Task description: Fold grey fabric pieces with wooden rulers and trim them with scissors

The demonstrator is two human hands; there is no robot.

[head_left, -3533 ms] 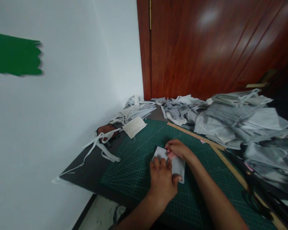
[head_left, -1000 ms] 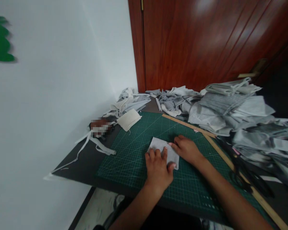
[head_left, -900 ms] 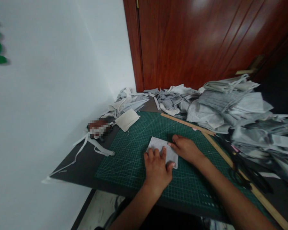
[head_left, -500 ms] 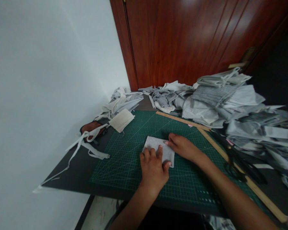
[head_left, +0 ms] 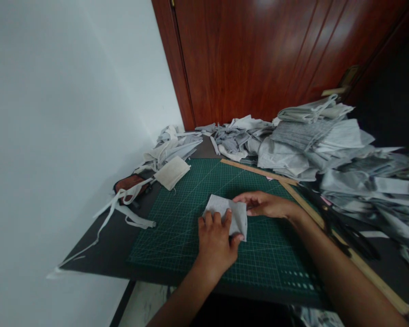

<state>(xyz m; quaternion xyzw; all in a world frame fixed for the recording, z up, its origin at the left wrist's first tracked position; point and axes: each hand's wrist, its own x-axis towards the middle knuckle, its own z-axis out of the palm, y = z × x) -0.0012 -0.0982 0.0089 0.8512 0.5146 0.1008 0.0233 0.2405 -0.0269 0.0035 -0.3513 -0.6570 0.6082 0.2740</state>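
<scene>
A small folded piece of pale grey cloth [head_left: 239, 219] lies on a green cutting mat [head_left: 177, 227] in front of me. My left hand [head_left: 218, 240] rests flat over its lower left part, fingers spread and thumb near the bottom edge. At the upper right corner of the cloth is my right hand [head_left: 264, 204], its fingers bent and its thumb apart from them. Its fingertips touch the back edge there, partly hidden behind the cloth, and that corner looks slightly raised.
Wooden rulers [head_left: 259, 170] lie along the mat's back and right side, with black scissors [head_left: 347, 231] by them. Grey cloth pieces [head_left: 303, 141] are heaped at the back and right. At left sit a cream cloth square [head_left: 172, 172], a brown pouch [head_left: 129, 184] and white strips [head_left: 104, 227].
My right thumb has come off the top of the cloth, and the right fingers have moved round its upper right edge. The left hand stays nearly still on the cloth.
</scene>
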